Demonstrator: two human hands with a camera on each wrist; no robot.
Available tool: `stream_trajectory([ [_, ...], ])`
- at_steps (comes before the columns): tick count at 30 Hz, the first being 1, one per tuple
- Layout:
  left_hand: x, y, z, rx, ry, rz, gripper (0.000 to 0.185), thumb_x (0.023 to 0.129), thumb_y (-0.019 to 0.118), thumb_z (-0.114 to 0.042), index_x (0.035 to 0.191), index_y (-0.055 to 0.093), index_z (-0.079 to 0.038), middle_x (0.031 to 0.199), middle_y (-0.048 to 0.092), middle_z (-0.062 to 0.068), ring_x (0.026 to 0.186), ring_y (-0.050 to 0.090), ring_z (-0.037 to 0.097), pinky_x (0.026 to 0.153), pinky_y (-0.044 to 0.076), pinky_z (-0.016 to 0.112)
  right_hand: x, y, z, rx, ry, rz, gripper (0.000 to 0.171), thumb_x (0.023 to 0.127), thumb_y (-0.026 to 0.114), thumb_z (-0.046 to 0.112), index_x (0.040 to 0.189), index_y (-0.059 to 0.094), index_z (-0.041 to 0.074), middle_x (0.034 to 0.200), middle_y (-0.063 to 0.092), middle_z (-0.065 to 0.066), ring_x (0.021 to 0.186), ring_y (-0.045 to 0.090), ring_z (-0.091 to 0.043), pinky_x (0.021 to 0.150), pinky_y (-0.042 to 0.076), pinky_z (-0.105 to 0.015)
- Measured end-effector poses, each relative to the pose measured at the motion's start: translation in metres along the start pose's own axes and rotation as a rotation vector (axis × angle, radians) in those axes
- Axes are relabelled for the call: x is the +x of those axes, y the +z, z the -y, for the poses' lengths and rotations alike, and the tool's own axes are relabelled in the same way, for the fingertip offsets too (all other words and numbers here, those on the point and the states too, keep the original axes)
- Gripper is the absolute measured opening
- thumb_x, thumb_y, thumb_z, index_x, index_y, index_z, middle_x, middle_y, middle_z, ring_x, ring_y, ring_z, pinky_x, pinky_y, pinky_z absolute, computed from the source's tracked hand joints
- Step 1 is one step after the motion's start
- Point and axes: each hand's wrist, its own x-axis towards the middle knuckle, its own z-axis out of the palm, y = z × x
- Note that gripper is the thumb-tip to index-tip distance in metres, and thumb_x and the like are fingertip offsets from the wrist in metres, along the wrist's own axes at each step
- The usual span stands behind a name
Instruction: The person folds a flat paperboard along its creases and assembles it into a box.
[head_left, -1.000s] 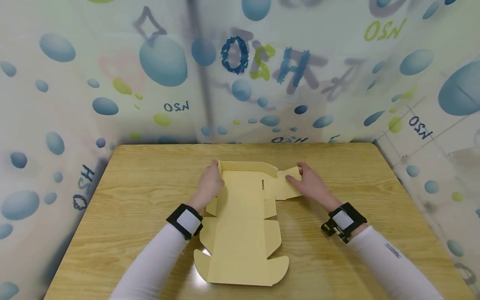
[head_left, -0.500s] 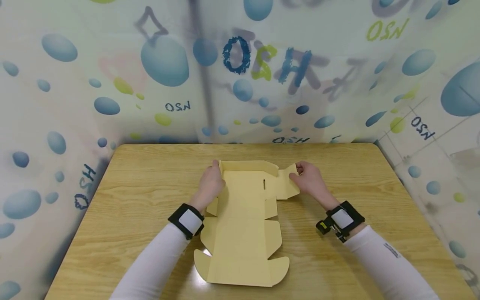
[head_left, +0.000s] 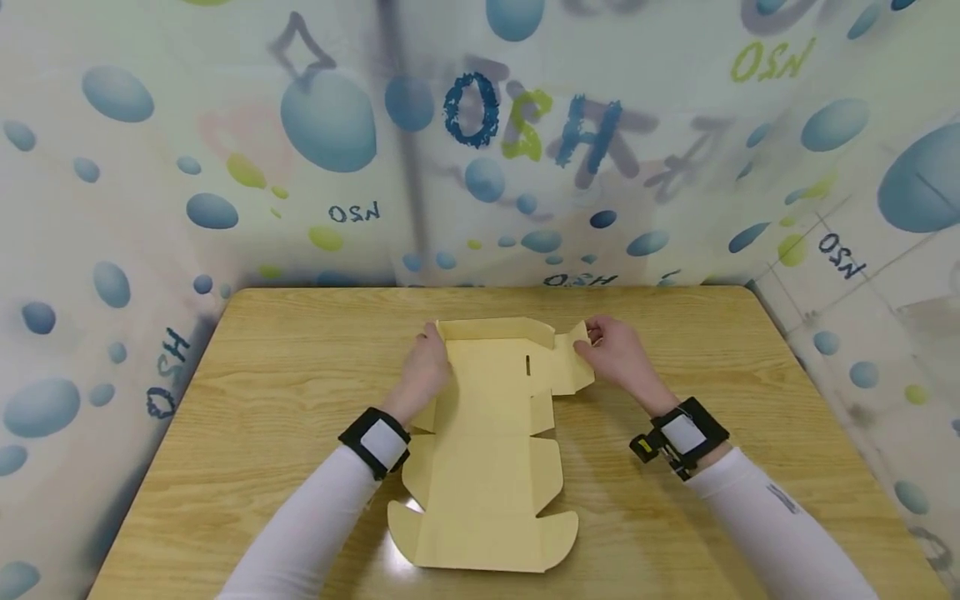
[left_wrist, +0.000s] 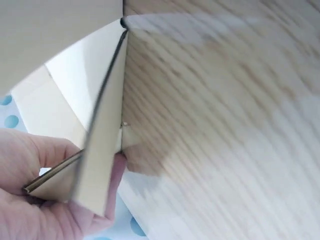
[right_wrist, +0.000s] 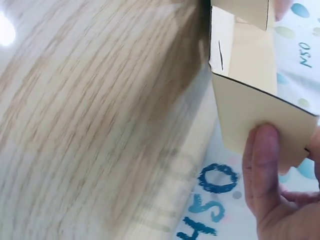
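A pale yellow cardboard box blank [head_left: 483,467] lies unfolded on the wooden table, its curved flaps toward me. Its far wall [head_left: 495,328] stands raised. At the far left corner my left hand [head_left: 426,367] holds the folded-up side; in the left wrist view, thumb and fingers pinch a cardboard flap [left_wrist: 102,150] there. On the far right, my right hand [head_left: 621,354] grips the outer end of a side flap [head_left: 567,367], which tilts up. The right wrist view shows fingers against the outer face of that flap [right_wrist: 260,112]. A small slot [head_left: 528,365] lies beside its fold.
The wooden table [head_left: 285,367] surrounds the cardboard on all sides. Behind its far edge rises a backdrop [head_left: 427,175] printed with blue and green drops and letters. A wrist strap with a device [head_left: 678,437] sits on the right wrist.
My right hand has moved a little left and away from me, bending the right side flap further up and inward. My left hand stays at the far left corner, nearly still.
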Motion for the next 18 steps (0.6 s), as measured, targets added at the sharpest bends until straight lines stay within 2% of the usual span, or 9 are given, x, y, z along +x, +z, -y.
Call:
stream_trajectory([
  [4,0.0,0.002,-0.004,0.052,0.008,-0.026,0.047,0.082,0.046,0.007,0.123,0.025,0.012,0.101,0.046,0.028,0.06,0.052,0.025,0.045,0.042,0.03,0.006,0.003,-0.003,-0.05,-0.024,0.008,0.02,0.083,0.056,0.012,0.093,0.054,-0.005,0.071,0.047,-0.008,0.053,0.039,-0.016,0.051,0.033,-0.028],
  [8,-0.001,0.004,-0.007,0.099,0.023,-0.052,0.042,0.083,0.046,0.006,0.12,0.027,0.012,0.097,0.047,0.027,0.058,0.053,0.025,0.044,0.043,0.03,0.009,0.005,-0.009,-0.087,0.006,0.021,0.016,0.082,0.055,0.01,0.086,0.05,-0.004,0.064,0.035,-0.005,0.051,0.026,-0.015,0.051,0.024,-0.029],
  [10,-0.002,0.005,-0.008,0.111,0.022,-0.076,0.039,0.083,0.047,0.005,0.117,0.03,0.011,0.095,0.048,0.026,0.059,0.054,0.026,0.045,0.044,0.03,0.011,0.006,-0.011,-0.104,0.016,0.024,0.024,0.083,0.056,0.014,0.096,0.053,-0.005,0.067,0.04,-0.008,0.051,0.029,-0.017,0.053,0.027,-0.031],
  [12,-0.002,0.006,-0.008,0.13,0.026,-0.099,0.035,0.083,0.048,0.005,0.114,0.032,0.011,0.094,0.048,0.025,0.059,0.055,0.027,0.045,0.045,0.031,0.012,0.006,-0.012,-0.126,0.009,0.019,0.045,0.083,0.059,0.025,0.114,0.049,-0.006,0.079,0.051,-0.013,0.055,0.039,-0.02,0.057,0.034,-0.034],
  [14,-0.002,0.007,-0.007,0.147,0.032,-0.118,0.033,0.083,0.048,0.005,0.112,0.034,0.011,0.093,0.049,0.025,0.058,0.056,0.028,0.045,0.046,0.032,0.012,0.007,-0.012,-0.172,-0.022,0.009,0.073,0.082,0.06,0.041,0.133,0.033,-0.004,0.106,0.051,-0.023,0.079,0.051,-0.032,0.071,0.04,-0.043],
  [15,-0.002,0.007,-0.007,0.152,0.033,-0.123,0.032,0.083,0.049,0.005,0.111,0.034,0.01,0.093,0.049,0.025,0.057,0.056,0.028,0.045,0.046,0.032,0.013,0.008,-0.012,-0.203,-0.038,-0.004,0.086,0.079,0.059,0.05,0.139,0.023,0.0,0.121,0.044,-0.025,0.097,0.049,-0.037,0.081,0.037,-0.048],
  [16,-0.002,0.007,-0.007,0.153,0.034,-0.125,0.032,0.083,0.049,0.005,0.111,0.034,0.01,0.093,0.049,0.025,0.057,0.056,0.028,0.045,0.046,0.033,0.013,0.008,-0.011,-0.239,-0.056,-0.018,0.096,0.077,0.057,0.058,0.143,0.012,0.004,0.133,0.033,-0.026,0.114,0.038,-0.04,0.089,0.032,-0.051],
  [17,-0.002,0.007,-0.006,0.155,0.037,-0.125,0.032,0.083,0.049,0.004,0.111,0.035,0.01,0.094,0.05,0.026,0.057,0.056,0.029,0.045,0.046,0.034,0.013,0.009,-0.01,-0.273,-0.073,-0.028,0.103,0.074,0.055,0.064,0.144,0.003,0.009,0.142,0.018,-0.024,0.126,0.02,-0.041,0.095,0.024,-0.054],
  [18,-0.002,0.007,-0.006,0.148,0.035,-0.121,0.032,0.083,0.049,0.005,0.111,0.034,0.01,0.095,0.049,0.026,0.058,0.056,0.029,0.045,0.046,0.034,0.013,0.01,-0.009,-0.305,-0.094,-0.032,0.107,0.072,0.052,0.068,0.143,-0.005,0.011,0.145,0.005,-0.02,0.131,0.004,-0.038,0.099,0.016,-0.055],
])
